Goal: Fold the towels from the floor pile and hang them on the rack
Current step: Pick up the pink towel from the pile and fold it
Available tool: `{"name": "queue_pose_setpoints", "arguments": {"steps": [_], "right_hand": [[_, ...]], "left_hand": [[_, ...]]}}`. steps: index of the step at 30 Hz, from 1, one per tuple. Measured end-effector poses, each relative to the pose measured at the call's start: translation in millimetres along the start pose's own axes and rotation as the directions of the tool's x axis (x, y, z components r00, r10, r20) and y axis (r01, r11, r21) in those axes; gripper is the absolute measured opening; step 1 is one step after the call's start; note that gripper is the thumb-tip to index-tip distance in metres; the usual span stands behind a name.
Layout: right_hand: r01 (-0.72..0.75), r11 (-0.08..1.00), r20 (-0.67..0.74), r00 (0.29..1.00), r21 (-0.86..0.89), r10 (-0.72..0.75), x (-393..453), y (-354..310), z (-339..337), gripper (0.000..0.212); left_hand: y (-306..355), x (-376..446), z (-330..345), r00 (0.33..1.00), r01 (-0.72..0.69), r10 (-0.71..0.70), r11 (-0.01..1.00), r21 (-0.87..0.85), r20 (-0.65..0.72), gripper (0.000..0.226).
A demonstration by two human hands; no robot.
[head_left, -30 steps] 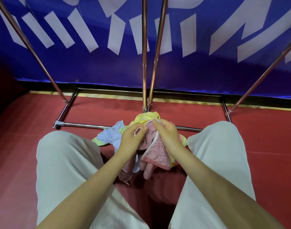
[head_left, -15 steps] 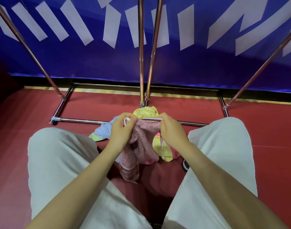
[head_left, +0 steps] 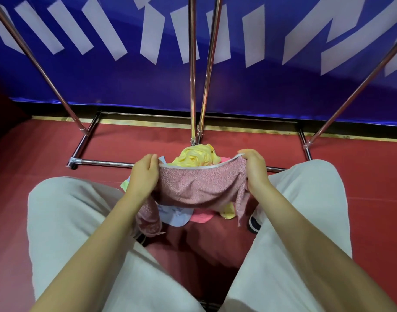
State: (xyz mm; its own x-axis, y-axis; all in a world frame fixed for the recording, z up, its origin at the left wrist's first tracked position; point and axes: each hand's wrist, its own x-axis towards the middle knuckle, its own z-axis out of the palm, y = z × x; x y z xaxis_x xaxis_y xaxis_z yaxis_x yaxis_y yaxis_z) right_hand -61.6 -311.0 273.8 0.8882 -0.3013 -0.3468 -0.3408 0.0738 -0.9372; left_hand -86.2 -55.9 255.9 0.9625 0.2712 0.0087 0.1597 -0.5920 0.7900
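— One pink speckled cloth towel with a white hem (head_left: 199, 188), we note, is spread between both hands above the floor pile of yellow, blue and pink towels (head_left: 196, 157).

— We confirm: left hand (head_left: 143, 174) and right hand (head_left: 254, 168), well apart, each pinch an upper corner. The chrome tube rack (head_left: 193, 86) stands just beyond, on the red floor (head_left: 35, 154).
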Motion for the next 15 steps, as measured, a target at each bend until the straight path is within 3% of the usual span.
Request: {"name": "queue_pose_setpoints", "arguments": {"steps": [4, 8, 11, 13, 15], "right_hand": [[0.241, 0.937, 0.236, 0.955, -0.252, -0.183, -23.5, 2.3, 11.1, 0.018], [0.313, 0.876, 0.551, 0.832, -0.367, -0.066, -38.4, 15.6, 37.7, 0.031], [0.289, 0.902, 0.616, 0.787, -0.320, -0.033, -40.0, 23.4, 54.1, 0.018], [0.256, 0.930, 0.613, 0.789, -0.263, -0.044, -41.8, 24.4, 59.8, 0.009], [0.269, 0.940, 0.573, 0.813, -0.210, -0.104, -41.3, 22.3, 61.5, 0.015]], "left_hand": [[18.0, -4.4, 5.4, 0.986, 0.121, -0.091, 0.969, -0.214, 0.142, 0.037], [33.3, -13.1, 8.4, 0.974, 0.054, 0.030, 0.934, -0.353, 0.227, 0.030], [40.9, -12.9, 8.4, 0.976, -0.009, 0.095, 0.918, -0.397, 0.198, 0.021], [43.8, -12.0, 8.8, 0.981, -0.032, 0.112, 0.899, -0.436, 0.159, 0.018], [42.8, -10.2, 8.4, 0.985, -0.050, 0.121, 0.886, -0.461, 0.125, 0.015]]}}
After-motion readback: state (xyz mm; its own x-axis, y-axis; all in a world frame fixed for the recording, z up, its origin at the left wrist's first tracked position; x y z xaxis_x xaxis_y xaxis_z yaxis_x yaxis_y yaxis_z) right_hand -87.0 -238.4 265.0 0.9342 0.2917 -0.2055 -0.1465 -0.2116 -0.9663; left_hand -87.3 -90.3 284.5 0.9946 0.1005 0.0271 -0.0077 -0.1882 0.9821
